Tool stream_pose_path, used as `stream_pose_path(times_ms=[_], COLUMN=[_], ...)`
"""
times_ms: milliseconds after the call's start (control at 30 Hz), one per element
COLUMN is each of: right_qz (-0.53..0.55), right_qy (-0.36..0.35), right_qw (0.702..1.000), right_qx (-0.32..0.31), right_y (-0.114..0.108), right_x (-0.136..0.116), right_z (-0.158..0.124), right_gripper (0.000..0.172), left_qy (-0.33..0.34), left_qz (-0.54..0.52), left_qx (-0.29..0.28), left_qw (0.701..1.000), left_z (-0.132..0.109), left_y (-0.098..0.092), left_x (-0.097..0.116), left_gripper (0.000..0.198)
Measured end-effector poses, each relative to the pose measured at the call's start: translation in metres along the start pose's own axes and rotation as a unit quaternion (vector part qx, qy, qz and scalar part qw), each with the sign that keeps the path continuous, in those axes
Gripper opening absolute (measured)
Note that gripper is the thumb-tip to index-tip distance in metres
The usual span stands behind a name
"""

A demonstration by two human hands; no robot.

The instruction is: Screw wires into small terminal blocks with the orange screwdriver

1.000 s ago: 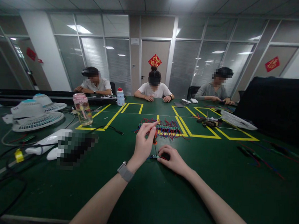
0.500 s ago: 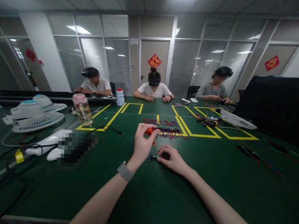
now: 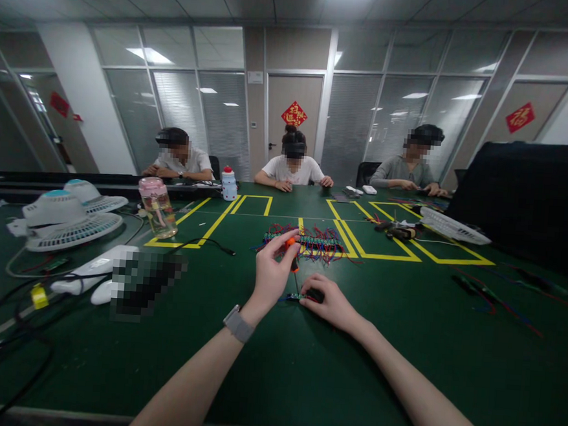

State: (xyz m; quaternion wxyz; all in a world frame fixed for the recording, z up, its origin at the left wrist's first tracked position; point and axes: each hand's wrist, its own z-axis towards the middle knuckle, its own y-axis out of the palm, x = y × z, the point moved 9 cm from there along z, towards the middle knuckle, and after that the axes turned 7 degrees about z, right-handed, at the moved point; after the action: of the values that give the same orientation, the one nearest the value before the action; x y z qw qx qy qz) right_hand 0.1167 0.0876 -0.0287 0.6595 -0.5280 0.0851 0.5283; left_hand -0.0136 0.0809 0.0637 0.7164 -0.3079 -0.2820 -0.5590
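My left hand (image 3: 273,270) pinches the orange and black handle of a screwdriver (image 3: 295,266) between thumb and fingers. The screwdriver stands nearly upright, its thin shaft running down to a small green circuit board (image 3: 295,297) on the table. Whether the tip sits in a screw is too small to tell. With thumb and fingers closed on its right end, my right hand (image 3: 326,299) holds the board against the table; red and blue wires come off it. Beyond my hands lies a row of similar wired boards (image 3: 318,242).
The green table (image 3: 262,380) carries yellow tape outlines. Left are fans (image 3: 72,224), a pink-lidded bottle (image 3: 156,210), a white mouse (image 3: 104,293) and black cables. Right are loose wired boards (image 3: 485,292), tools (image 3: 399,233) and a large black screen (image 3: 532,211). Three people sit opposite.
My left fingers have shifted on the screwdriver's handle and opened slightly, showing more of its orange top. My right hand and the board stay nearly in place.
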Motion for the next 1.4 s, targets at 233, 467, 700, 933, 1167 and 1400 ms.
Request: stream_pose_path(times_ms=[233, 467, 700, 933, 1167, 1400], right_qz=[-0.002, -0.004, -0.002, -0.002, -0.001, 0.006], right_qy=[-0.005, -0.007, -0.003, -0.004, -0.003, -0.006], right_qw=[1.000, 1.000, 1.000, 1.000, 1.000, 1.000], right_qx=[0.001, 0.001, 0.001, 0.004, 0.003, 0.007], right_y=[0.000, 0.000, 0.000, -0.001, 0.000, 0.000], right_x=[-0.001, -0.002, 0.000, -0.001, 0.000, 0.001], right_z=[0.000, 0.000, 0.000, 0.000, -0.001, 0.000], right_gripper=[0.006, 0.006, 0.006, 0.005, 0.006, 0.005], left_qy=[0.042, 0.007, 0.016, 0.144, 0.274, 0.319], left_qz=[0.079, -0.026, 0.006, 0.216, 0.398, 0.474], left_qx=[0.024, -0.051, -0.026, -0.046, -0.081, -0.012], left_qw=[0.996, 0.998, 1.000, 0.965, 0.872, 0.821], left_z=[-0.001, -0.001, -0.001, -0.002, -0.003, -0.009], left_y=[-0.006, 0.008, 0.005, 0.003, 0.004, 0.004], left_x=[0.014, 0.004, 0.005, 0.033, 0.047, 0.055], left_gripper=[0.016, 0.034, 0.028, 0.027, 0.028, 0.025])
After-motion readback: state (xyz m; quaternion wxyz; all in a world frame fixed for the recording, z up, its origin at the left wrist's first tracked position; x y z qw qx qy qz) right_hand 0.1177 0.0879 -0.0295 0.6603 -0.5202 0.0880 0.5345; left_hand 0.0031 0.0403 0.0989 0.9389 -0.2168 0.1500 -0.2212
